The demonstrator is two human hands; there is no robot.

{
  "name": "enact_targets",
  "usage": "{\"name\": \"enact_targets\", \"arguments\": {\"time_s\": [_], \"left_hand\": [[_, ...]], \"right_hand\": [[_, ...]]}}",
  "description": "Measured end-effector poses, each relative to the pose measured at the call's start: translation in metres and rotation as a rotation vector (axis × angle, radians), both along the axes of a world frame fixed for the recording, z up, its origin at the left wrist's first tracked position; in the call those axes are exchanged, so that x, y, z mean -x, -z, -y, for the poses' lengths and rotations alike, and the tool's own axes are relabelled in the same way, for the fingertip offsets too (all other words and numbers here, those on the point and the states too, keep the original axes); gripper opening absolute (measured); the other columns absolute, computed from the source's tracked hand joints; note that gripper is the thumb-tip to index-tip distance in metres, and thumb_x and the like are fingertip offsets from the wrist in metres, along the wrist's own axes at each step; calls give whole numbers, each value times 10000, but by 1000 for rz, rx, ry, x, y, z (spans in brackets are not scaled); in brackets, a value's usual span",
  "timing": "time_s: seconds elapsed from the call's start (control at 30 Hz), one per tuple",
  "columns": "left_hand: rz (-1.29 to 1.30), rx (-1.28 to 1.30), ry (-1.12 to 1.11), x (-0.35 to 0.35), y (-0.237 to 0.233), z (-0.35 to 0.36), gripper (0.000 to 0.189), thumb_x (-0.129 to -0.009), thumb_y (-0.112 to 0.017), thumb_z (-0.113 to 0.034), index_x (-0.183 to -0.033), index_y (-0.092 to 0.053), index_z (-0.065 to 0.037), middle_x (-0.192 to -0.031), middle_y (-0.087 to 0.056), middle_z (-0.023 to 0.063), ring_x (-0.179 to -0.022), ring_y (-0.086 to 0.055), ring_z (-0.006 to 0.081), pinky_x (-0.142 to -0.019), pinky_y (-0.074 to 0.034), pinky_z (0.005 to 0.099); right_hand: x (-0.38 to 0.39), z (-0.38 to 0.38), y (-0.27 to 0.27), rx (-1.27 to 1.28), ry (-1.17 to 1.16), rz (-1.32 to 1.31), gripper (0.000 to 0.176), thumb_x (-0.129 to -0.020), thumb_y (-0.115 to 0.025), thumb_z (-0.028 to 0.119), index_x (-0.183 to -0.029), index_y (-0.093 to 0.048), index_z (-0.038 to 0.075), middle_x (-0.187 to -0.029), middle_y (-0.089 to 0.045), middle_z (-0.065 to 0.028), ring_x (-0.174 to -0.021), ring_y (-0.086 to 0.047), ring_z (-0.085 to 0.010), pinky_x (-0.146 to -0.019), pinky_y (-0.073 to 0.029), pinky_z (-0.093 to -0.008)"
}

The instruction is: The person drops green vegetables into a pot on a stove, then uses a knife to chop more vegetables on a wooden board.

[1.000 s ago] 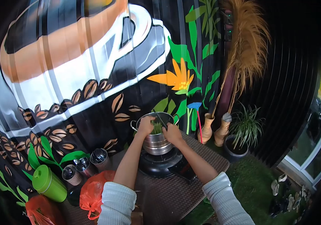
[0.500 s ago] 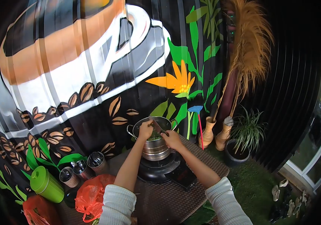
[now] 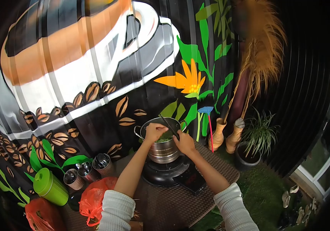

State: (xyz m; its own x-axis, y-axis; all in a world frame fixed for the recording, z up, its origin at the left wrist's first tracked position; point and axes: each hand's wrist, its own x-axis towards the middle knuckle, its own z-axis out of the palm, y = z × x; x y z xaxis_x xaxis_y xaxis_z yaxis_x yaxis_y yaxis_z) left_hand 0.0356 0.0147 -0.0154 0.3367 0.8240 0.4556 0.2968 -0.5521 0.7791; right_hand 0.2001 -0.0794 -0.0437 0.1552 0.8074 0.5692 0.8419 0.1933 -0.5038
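Observation:
A steel pot [image 3: 163, 154] with two loop handles stands on a black cooktop [image 3: 161, 175], with chopped green pieces [image 3: 164, 140] inside. My right hand [image 3: 185, 144] is closed around the dark handle of a knife [image 3: 169, 125], its blade pointing up and left over the pot. My left hand [image 3: 155, 132] is above the pot's left side, fingers pinched together beside the blade. Whatever those fingers hold, if anything, is too small to make out.
On the brown woven-patterned table [image 3: 149, 210] are a red plastic bag [image 3: 95, 196], a green lidded container [image 3: 51, 187] and several cutlery cups [image 3: 102, 164]. Another red bag [image 3: 43, 213] sits at lower left. A potted plant [image 3: 248, 156] stands right of the table.
The knife blade has swung more upright and away from my left fingers. My left hand has drawn slightly apart from my right. The whole view has shifted a little.

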Motion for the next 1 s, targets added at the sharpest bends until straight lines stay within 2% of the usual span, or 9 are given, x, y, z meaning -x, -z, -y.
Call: {"name": "enact_targets", "arguments": {"time_s": [0.17, 0.37, 0.53, 0.6, 0.7, 0.73, 0.8, 0.9, 1.0], "left_hand": [[92, -454, -255, 1, -17, 6, 114, -777, -711, -105, -843, -719, -12, -703, -681, 112, -608, -642, 169, -598, -495, 265], [-339, -201, 233, 8, -43, 3, 276, -901, -618, -231, -817, -693, 22, -713, -676, 118, -600, -621, 134, -588, -479, 281], [-413, -294, 300, -4, -34, -15, 269, -908, -578, -210, -816, -694, 15, -740, -670, 147, -665, -644, 254, -654, -496, 342], [-628, -531, 193, -10, -27, -25, 272, -906, -570, -213, -813, -697, 9, -749, -666, 154, -689, -637, 291, -676, -493, 361], [-333, -658, 103, -16, -23, -32, 331, -922, -560, -266, -804, -689, 15, -725, -659, 155, -652, -626, 274, -657, -490, 354], [-331, -657, 104, -16, -35, -22, 331, -922, -560, -266, -804, -689, 15, -725, -659, 155, -652, -626, 274, -657, -490, 354], [-417, -67, 178, -14, -56, -5, 410, -948, -523, -322, -802, -678, 29, -698, -650, 153, -622, -612, 260, -645, -488, 345], [-405, -142, 353, -15, -39, -14, 463, -968, -488, -353, -798, -671, 37, -676, -642, 154, -599, -598, 244, -627, -484, 336], [-545, -320, 296, -14, -23, -27, 475, -976, -453, -343, -780, -668, 32, -667, -629, 160, -654, -621, 295, -660, -483, 378]], "right_hand": [[1, 17, -26, -65, -45, 357, 260, -791, -678, 200, -974, -578, 45, -839, -611, -137, -768, -652, -301, -681, -530, -396], [-2, 13, -28, -195, -113, 509, 268, -750, -703, 179, -955, -574, 65, -827, -587, -94, -718, -639, -270, -645, -519, -375], [0, 10, -25, -197, -129, 508, 275, -742, -707, 173, -944, -566, 52, -800, -582, -91, -701, -632, -269, -631, -511, -373], [0, 8, -26, -210, -140, 494, 268, -744, -708, 176, -934, -567, 48, -795, -584, -90, -701, -633, -268, -624, -511, -375], [1, 9, -31, -113, -131, 518, 317, -752, -701, 196, -1013, -600, 47, -823, -613, -95, -709, -651, -266, -643, -519, -371], [0, 9, -31, -111, -130, 519, 317, -752, -701, 196, -1013, -600, 47, -823, -613, -95, -709, -651, -266, -643, -519, -371], [0, 8, -30, -132, -139, 521, 307, -752, -703, 204, -996, -602, 48, -813, -613, -94, -698, -651, -265, -632, -519, -367], [1, 9, -32, -159, -157, 482, 300, -748, -712, 205, -979, -585, 63, -783, -595, -88, -691, -637, -275, -608, -508, -377], [4, 4, -26, -169, -179, 478, 281, -748, -712, 206, -946, -574, 61, -762, -589, -88, -671, -632, -281, -603, -506, -382]]}}
